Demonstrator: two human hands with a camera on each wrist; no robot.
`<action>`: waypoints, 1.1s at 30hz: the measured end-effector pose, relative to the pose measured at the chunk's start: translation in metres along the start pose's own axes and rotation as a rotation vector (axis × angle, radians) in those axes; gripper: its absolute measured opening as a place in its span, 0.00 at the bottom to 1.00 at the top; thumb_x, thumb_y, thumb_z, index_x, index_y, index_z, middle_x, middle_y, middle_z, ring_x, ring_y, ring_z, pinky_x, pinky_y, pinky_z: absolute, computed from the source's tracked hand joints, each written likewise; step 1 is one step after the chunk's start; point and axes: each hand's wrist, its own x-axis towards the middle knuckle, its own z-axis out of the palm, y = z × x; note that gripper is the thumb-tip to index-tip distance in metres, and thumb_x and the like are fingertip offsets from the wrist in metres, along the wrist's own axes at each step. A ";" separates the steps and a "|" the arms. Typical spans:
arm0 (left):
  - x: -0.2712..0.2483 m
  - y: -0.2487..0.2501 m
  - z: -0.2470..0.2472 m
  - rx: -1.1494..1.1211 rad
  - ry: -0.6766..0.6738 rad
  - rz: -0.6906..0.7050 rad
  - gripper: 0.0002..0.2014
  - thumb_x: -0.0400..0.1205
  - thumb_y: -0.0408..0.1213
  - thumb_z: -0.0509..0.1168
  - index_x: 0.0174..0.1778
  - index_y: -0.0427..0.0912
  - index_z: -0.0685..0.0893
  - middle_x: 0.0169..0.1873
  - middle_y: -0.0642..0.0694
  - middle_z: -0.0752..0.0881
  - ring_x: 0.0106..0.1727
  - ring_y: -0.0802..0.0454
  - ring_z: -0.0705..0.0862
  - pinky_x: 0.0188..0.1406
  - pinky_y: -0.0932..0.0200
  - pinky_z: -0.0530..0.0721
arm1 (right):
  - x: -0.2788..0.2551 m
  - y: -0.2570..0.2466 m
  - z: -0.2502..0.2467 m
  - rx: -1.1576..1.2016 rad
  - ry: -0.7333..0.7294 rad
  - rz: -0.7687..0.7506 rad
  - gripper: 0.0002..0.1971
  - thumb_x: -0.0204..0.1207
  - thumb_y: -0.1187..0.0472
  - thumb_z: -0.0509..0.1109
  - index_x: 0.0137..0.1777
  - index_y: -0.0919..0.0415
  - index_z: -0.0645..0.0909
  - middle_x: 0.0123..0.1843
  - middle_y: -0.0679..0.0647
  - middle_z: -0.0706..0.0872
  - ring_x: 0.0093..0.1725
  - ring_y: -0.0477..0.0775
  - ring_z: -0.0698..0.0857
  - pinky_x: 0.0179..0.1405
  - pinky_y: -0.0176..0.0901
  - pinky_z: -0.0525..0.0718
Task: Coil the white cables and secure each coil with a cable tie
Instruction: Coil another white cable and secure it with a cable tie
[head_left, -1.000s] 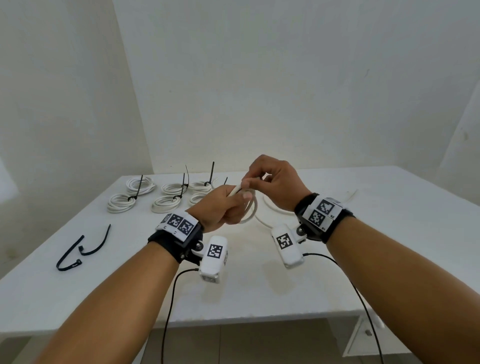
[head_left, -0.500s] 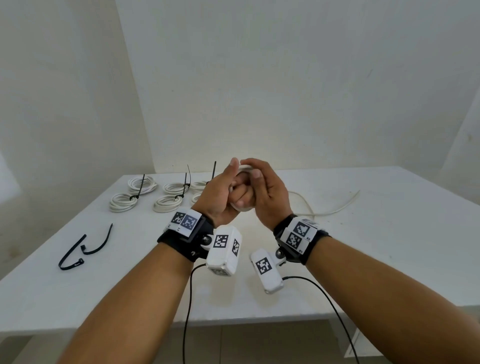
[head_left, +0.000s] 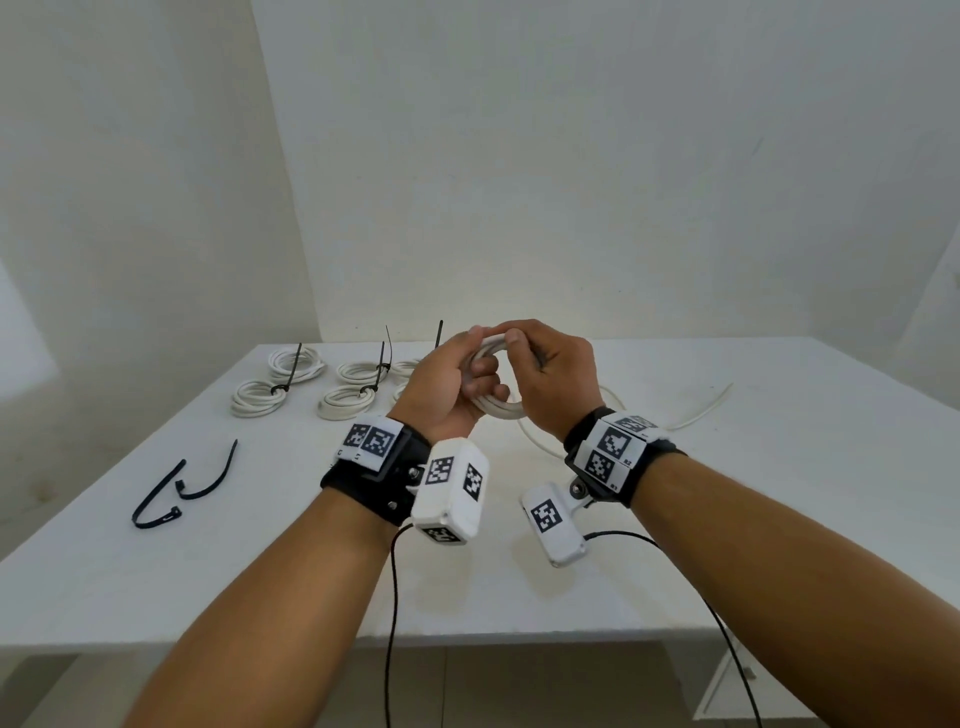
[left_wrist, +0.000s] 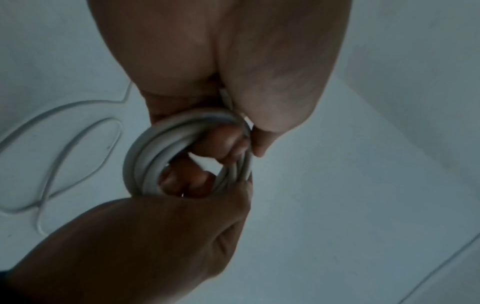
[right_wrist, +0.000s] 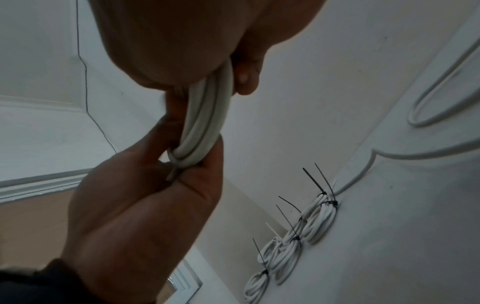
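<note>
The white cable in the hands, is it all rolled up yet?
Not all. The white cable has a few loops held by both hands, but a loose tail lies on the table.

Bare table (head_left: 779, 519) rightward; tied coils (head_left: 306, 384), loose ties (head_left: 179, 488) crowding left.

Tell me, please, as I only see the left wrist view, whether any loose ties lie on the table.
Observer: Yes, two black ties lie loose near the table's left edge.
Operator: Thank you. Are any coils finished?
Observer: Several tied coils sit in two rows at the far left; the left hand hides part of the group.
Operator: Can you see the end of the cable being held?
Observer: Yes, in the right wrist view the cable shows its end poking out of the left hand's grip.
</note>
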 end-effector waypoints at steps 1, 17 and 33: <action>0.000 0.000 0.003 0.001 0.044 0.030 0.12 0.89 0.41 0.57 0.48 0.39 0.83 0.21 0.51 0.64 0.18 0.58 0.61 0.19 0.63 0.70 | 0.002 -0.002 0.003 0.001 0.010 0.008 0.12 0.84 0.66 0.65 0.49 0.60 0.91 0.24 0.38 0.80 0.24 0.41 0.77 0.27 0.24 0.69; -0.018 0.033 -0.048 0.226 0.453 0.208 0.22 0.82 0.54 0.66 0.25 0.46 0.76 0.21 0.51 0.69 0.20 0.53 0.67 0.20 0.62 0.67 | 0.015 -0.037 0.089 0.041 -0.240 0.069 0.14 0.88 0.61 0.54 0.55 0.60 0.83 0.42 0.48 0.87 0.39 0.39 0.83 0.38 0.29 0.75; -0.113 0.126 -0.261 0.106 0.987 0.280 0.16 0.77 0.39 0.68 0.27 0.43 0.71 0.19 0.51 0.67 0.17 0.54 0.58 0.17 0.65 0.58 | -0.010 -0.062 0.265 -0.428 -1.187 -0.100 0.14 0.82 0.53 0.69 0.66 0.52 0.83 0.61 0.52 0.87 0.60 0.52 0.84 0.55 0.39 0.76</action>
